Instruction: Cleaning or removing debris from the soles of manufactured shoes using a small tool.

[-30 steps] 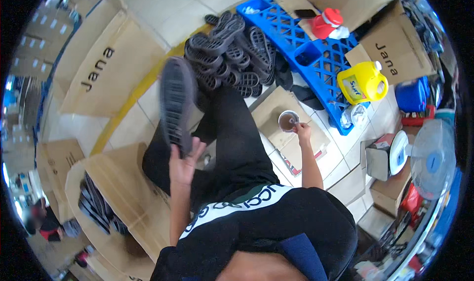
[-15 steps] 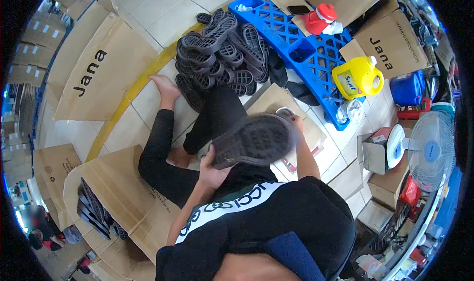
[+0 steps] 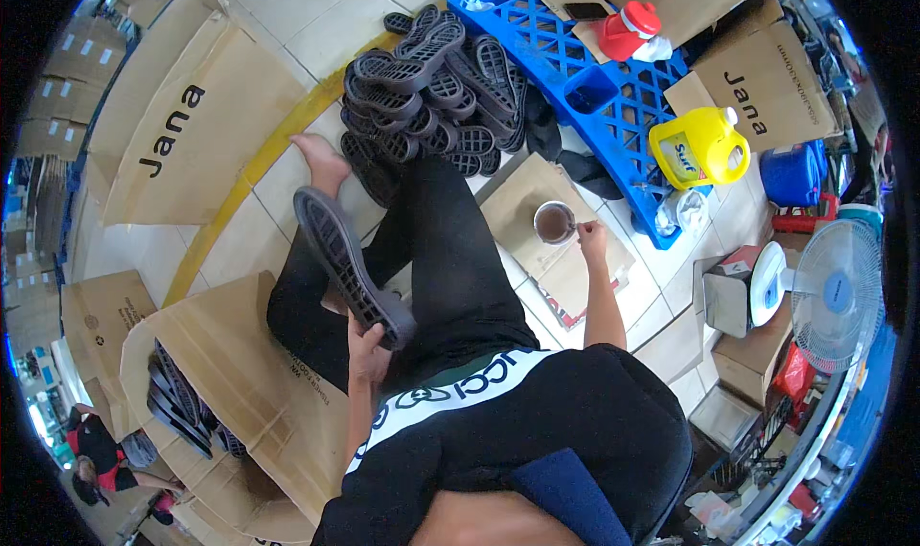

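My left hand (image 3: 367, 352) grips one end of a dark shoe sole (image 3: 347, 263), which is tilted up over my legs with its grid-patterned hollow side showing. Beside my right knee stands a pale cup (image 3: 554, 223) of brown liquid on a flattened piece of cardboard (image 3: 517, 196). My right hand (image 3: 593, 241) is at the cup's right rim, its fingers pinched together; a small dark bit shows there, too small to name. Past my feet lies a heap of similar dark soles (image 3: 422, 95).
A blue plastic pallet (image 3: 613, 100) at the far right bears a red jug (image 3: 629, 30) and a yellow detergent bottle (image 3: 698, 148). An open carton (image 3: 240, 354) with more soles is at my left. A white fan (image 3: 837, 295) stands right. Another person (image 3: 101, 455) is at far lower left.
My right hand has left the sole and moved to the cup's rim. My left hand has swung the sole leftward and turned it more upright.
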A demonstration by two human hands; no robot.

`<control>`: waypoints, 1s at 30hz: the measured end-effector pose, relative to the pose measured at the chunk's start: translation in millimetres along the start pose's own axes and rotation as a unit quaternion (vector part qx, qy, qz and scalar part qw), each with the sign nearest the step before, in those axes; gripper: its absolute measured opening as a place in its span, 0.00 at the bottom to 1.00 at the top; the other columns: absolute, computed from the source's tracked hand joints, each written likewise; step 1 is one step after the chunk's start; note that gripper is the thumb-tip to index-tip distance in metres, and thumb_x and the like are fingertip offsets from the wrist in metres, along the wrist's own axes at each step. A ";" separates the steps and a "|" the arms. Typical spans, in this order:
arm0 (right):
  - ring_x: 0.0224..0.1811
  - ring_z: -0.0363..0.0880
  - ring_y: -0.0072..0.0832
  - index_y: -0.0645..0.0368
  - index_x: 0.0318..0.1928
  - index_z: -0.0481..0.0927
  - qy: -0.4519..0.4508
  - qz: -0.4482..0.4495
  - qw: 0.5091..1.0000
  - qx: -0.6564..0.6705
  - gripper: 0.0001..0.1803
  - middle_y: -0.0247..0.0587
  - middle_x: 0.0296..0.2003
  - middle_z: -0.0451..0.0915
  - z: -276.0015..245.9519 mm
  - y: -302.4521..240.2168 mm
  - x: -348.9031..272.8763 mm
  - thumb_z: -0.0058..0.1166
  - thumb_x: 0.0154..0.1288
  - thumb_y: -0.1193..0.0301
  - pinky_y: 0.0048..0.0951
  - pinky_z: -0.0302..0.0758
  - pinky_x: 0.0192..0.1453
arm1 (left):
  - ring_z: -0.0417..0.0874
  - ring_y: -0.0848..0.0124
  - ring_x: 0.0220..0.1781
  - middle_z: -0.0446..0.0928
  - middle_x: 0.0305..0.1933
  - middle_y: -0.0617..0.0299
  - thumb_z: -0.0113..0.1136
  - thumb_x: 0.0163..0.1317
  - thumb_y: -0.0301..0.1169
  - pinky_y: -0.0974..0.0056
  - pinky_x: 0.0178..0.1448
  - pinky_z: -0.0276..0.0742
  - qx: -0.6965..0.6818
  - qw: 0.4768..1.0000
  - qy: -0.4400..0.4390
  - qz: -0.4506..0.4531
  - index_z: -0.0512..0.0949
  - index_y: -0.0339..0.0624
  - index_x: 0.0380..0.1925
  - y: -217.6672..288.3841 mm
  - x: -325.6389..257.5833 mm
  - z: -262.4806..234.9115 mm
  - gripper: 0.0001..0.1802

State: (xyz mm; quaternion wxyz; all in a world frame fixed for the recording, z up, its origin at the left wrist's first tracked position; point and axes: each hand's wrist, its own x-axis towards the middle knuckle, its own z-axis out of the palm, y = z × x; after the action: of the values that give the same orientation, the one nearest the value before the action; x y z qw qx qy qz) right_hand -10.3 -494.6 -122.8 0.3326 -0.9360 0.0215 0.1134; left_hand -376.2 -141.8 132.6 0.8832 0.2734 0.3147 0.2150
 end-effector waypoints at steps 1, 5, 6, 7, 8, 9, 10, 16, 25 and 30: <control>0.31 0.84 0.44 0.68 0.31 0.83 -0.001 -0.002 1.000 -0.001 0.14 0.55 0.27 0.83 -4.3 1.0 -1.1 0.61 0.59 0.65 0.40 0.78 0.38 | 0.77 0.60 0.60 0.75 0.58 0.54 0.65 0.54 0.23 0.50 0.67 0.71 -0.001 1.000 0.001 0.001 0.66 0.40 0.60 -2.1 1.9 -1.5 0.32; 0.26 0.84 0.37 0.66 0.34 0.83 0.097 -0.056 0.989 -0.099 0.15 0.48 0.24 0.83 -16.8 1.6 -9.9 0.60 0.62 0.63 0.36 0.78 0.34 | 0.78 0.62 0.58 0.76 0.54 0.57 0.63 0.53 0.20 0.57 0.68 0.71 0.148 0.987 0.058 -0.010 0.66 0.40 0.61 -9.8 11.9 -11.9 0.33; 0.27 0.84 0.39 0.66 0.33 0.84 0.134 -0.043 0.986 -0.088 0.16 0.50 0.24 0.83 -18.6 -0.3 -11.5 0.60 0.62 0.62 0.37 0.78 0.36 | 0.78 0.62 0.57 0.76 0.54 0.57 0.63 0.53 0.20 0.58 0.67 0.71 0.164 0.986 0.030 -0.001 0.66 0.39 0.61 -9.6 11.2 -9.8 0.33; 0.27 0.84 0.39 0.66 0.33 0.84 0.134 -0.044 0.986 -0.090 0.16 0.50 0.24 0.83 -21.0 -2.4 -11.8 0.60 0.62 0.62 0.37 0.78 0.36 | 0.79 0.62 0.56 0.77 0.54 0.57 0.63 0.53 0.21 0.59 0.67 0.71 0.179 0.984 0.002 0.008 0.66 0.39 0.61 -8.9 10.5 -7.2 0.33; 0.29 0.84 0.42 0.65 0.33 0.83 0.119 -0.029 0.991 -0.043 0.15 0.51 0.25 0.83 -23.5 -4.5 -11.8 0.60 0.62 0.63 0.39 0.78 0.37 | 0.79 0.62 0.56 0.77 0.54 0.57 0.63 0.53 0.21 0.59 0.67 0.71 0.177 0.984 0.003 0.008 0.66 0.39 0.61 -7.5 9.3 -3.7 0.33; 0.31 0.84 0.44 0.65 0.33 0.83 0.103 -0.015 0.995 0.004 0.15 0.52 0.26 0.83 -24.7 -8.4 -11.7 0.60 0.61 0.63 0.40 0.78 0.39 | 0.79 0.63 0.56 0.77 0.54 0.56 0.64 0.53 0.22 0.59 0.67 0.71 0.172 0.985 -0.001 -0.007 0.66 0.38 0.61 -2.8 7.3 5.0 0.33; 0.31 0.84 0.44 0.65 0.33 0.83 0.101 -0.017 0.995 0.003 0.15 0.52 0.26 0.83 -25.6 -11.8 -12.7 0.60 0.61 0.63 0.40 0.78 0.39 | 0.79 0.63 0.55 0.77 0.54 0.56 0.65 0.53 0.23 0.58 0.67 0.71 0.167 0.986 -0.005 -0.021 0.66 0.38 0.61 -0.9 7.0 9.9 0.33; 0.32 0.83 0.47 0.66 0.32 0.83 0.062 -0.038 0.994 -0.087 0.16 0.53 0.26 0.83 -28.5 4.1 -18.0 0.60 0.60 0.61 0.41 0.78 0.41 | 0.79 0.59 0.59 0.77 0.56 0.53 0.65 0.53 0.26 0.54 0.68 0.71 0.154 0.986 -0.047 -0.030 0.65 0.38 0.63 4.1 11.7 13.8 0.35; 0.31 0.80 0.33 0.66 0.34 0.80 0.191 -0.146 0.969 0.054 0.11 0.49 0.29 0.82 -68.7 -108.2 -32.9 0.61 0.65 0.69 0.31 0.76 0.38 | 0.74 0.47 0.66 0.68 0.67 0.42 0.54 0.51 0.22 0.46 0.71 0.68 0.084 0.993 -0.082 0.016 0.63 0.30 0.66 15.5 14.5 26.2 0.37; 0.28 0.77 0.26 0.67 0.30 0.79 0.143 -0.073 0.982 0.103 0.12 0.43 0.28 0.81 -34.0 -82.8 -3.3 0.60 0.66 0.70 0.29 0.74 0.34 | 0.72 0.52 0.67 0.69 0.66 0.44 0.52 0.60 0.20 0.50 0.74 0.64 0.039 0.984 -0.173 -0.027 0.57 0.36 0.69 14.4 26.1 24.7 0.35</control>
State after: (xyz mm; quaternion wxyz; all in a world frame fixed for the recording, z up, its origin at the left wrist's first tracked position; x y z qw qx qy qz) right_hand 2.8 -451.6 -45.4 0.4281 -0.9023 0.0117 -0.0489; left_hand -344.1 -125.0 146.2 0.9184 0.3320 0.1730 0.1281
